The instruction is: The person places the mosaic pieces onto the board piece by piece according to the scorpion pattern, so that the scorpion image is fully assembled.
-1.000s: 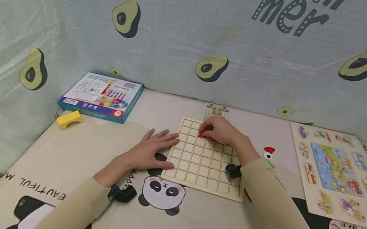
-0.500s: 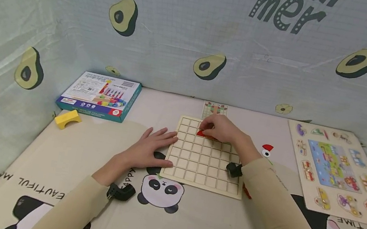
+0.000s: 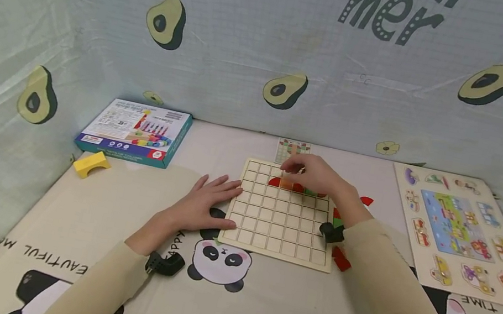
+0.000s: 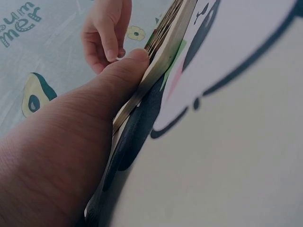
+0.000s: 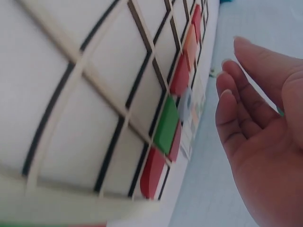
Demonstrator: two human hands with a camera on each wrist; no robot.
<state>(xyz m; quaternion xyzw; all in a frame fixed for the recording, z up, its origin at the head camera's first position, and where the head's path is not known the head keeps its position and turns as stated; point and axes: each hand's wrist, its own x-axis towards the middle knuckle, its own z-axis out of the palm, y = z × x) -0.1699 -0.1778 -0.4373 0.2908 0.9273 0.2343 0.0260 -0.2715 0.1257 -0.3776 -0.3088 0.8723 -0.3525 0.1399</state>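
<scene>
My left hand lies with fingers spread against the left side of a wooden grid board, touching its edge. In the left wrist view the thumb rests on that edge. Above the board's far rows hovers my right hand, fingers loosely bent. Nothing shows between its fingertips in the right wrist view. Below it, a row of pieces sits in the grid: a red rounded one, an orange one, a green one and several more red ones. A small patterned card lies behind the board.
Red and green pieces and a red piece lie right of the board, partly behind the right forearm. A picture puzzle board is at far right. At left are a flat toy box and a yellow arch block.
My right hand has let go of the red rounded piece, which stays in the grid, and has risen slightly and moved right. The left hand keeps its place at the board's edge.
</scene>
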